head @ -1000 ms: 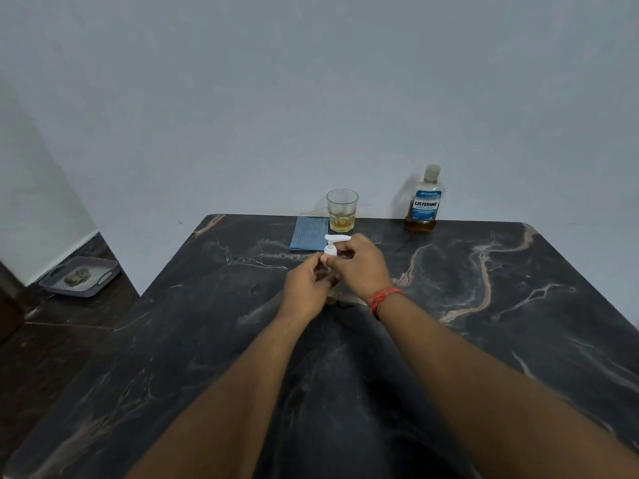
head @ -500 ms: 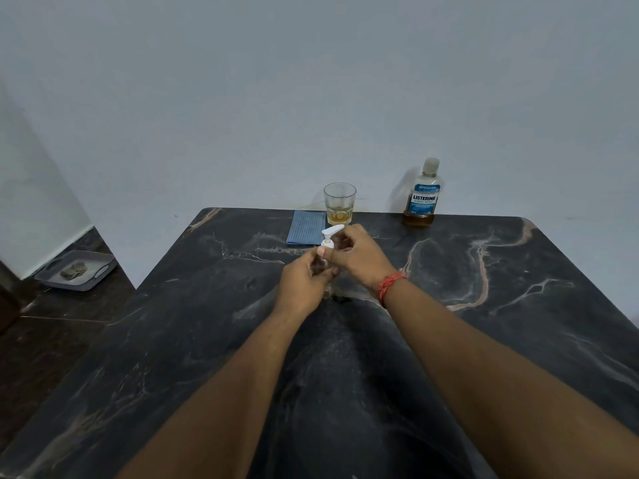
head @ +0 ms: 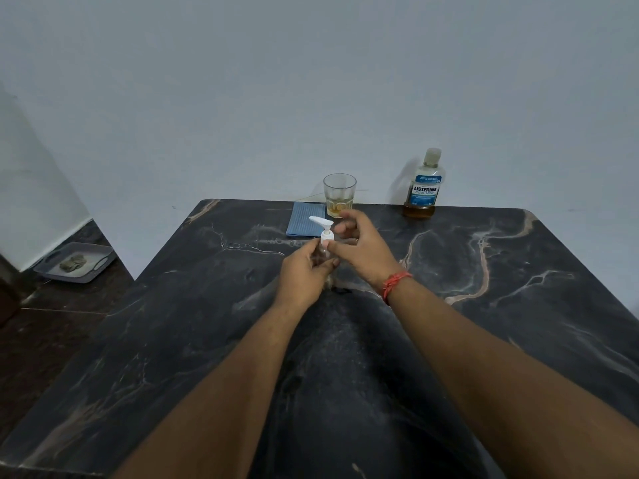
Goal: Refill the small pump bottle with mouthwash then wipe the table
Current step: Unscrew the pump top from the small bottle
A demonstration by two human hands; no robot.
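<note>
A small clear pump bottle with a white pump head (head: 324,229) stands upright at the middle of the dark marble table (head: 484,305). My left hand (head: 304,271) grips the bottle's body, which its fingers mostly hide. My right hand (head: 361,248) pinches the white collar just under the spout. The mouthwash bottle (head: 423,186), capped and with a little amber liquid at its bottom, stands at the table's far edge on the right. A folded blue cloth (head: 305,223) lies flat at the far edge behind the pump.
A clear glass (head: 339,195) with a little amber liquid stands beside the blue cloth at the far edge. A grey tray (head: 100,262) holding a rag sits on the floor to the left. A pale wall rises right behind the table.
The white spout has swung from pointing right to pointing left and away, while my right hand's fingers shifted round the collar. My left hand kept its hold on the bottle.
</note>
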